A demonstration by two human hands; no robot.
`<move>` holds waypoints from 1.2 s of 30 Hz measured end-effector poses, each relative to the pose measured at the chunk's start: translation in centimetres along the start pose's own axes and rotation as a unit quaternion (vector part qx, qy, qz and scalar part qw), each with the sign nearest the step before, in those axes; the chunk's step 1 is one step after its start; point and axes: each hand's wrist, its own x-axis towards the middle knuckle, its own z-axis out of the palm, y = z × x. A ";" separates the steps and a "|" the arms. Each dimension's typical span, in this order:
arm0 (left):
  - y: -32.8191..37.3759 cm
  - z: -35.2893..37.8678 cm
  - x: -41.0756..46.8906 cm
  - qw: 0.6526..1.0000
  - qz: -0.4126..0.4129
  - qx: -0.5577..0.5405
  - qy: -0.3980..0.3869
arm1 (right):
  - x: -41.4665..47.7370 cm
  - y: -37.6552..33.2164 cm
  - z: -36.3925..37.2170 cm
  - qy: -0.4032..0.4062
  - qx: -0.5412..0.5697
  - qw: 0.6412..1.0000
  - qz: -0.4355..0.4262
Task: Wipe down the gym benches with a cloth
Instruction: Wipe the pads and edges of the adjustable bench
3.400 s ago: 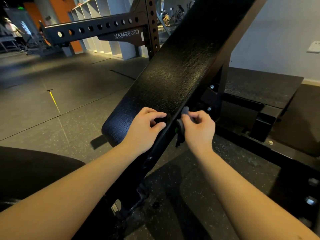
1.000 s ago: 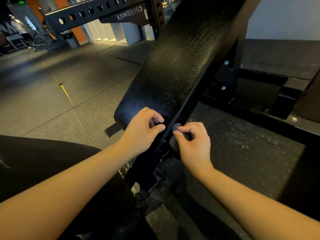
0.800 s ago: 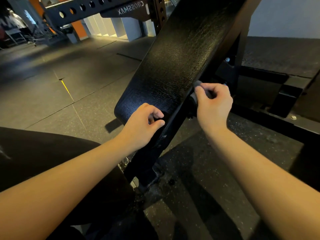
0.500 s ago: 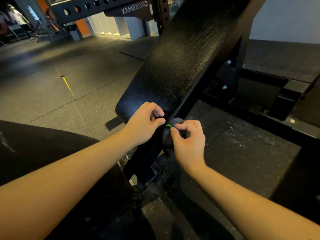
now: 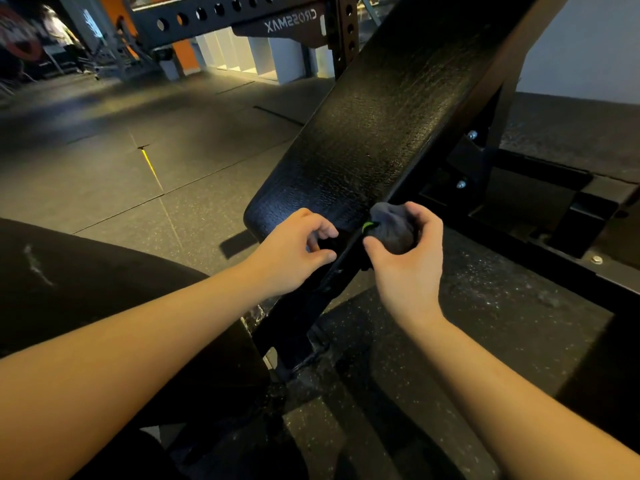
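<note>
The bench pad (image 5: 374, 133) slopes with its long axis running from its rounded lower end, just by the hands, up and away to the upper right. The right hand (image 5: 407, 268) has fingers and thumb curled round a bunched grey cloth (image 5: 391, 226), pressing it against the pad's right side edge near that lower end. Any further stroke would, I judge, run up and away from this hand along the edge. The left hand (image 5: 294, 251) lies just beside it on the pad's lower end. Its fingers curl over the same edge and appear to grip it, though the dark hides the fingertips. Higher up on the right, a bolted support strut (image 5: 485, 147) meets the pad's underside and could block the cloth. A perforated rack upright (image 5: 343, 36) stands behind, well apart, on the rubber floor (image 5: 138, 174).
</note>
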 end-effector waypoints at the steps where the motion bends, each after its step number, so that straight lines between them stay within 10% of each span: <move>1: -0.1 0.0 0.0 1.000 -0.001 -0.003 -0.004 | 0.3 0.2 -0.2 -0.003 -0.003 1.000 0.000; 36: -0.6 0.0 0.8 0.999 -0.003 -0.040 -0.007 | -3.8 3.6 2.2 -0.037 -0.092 0.994 -0.034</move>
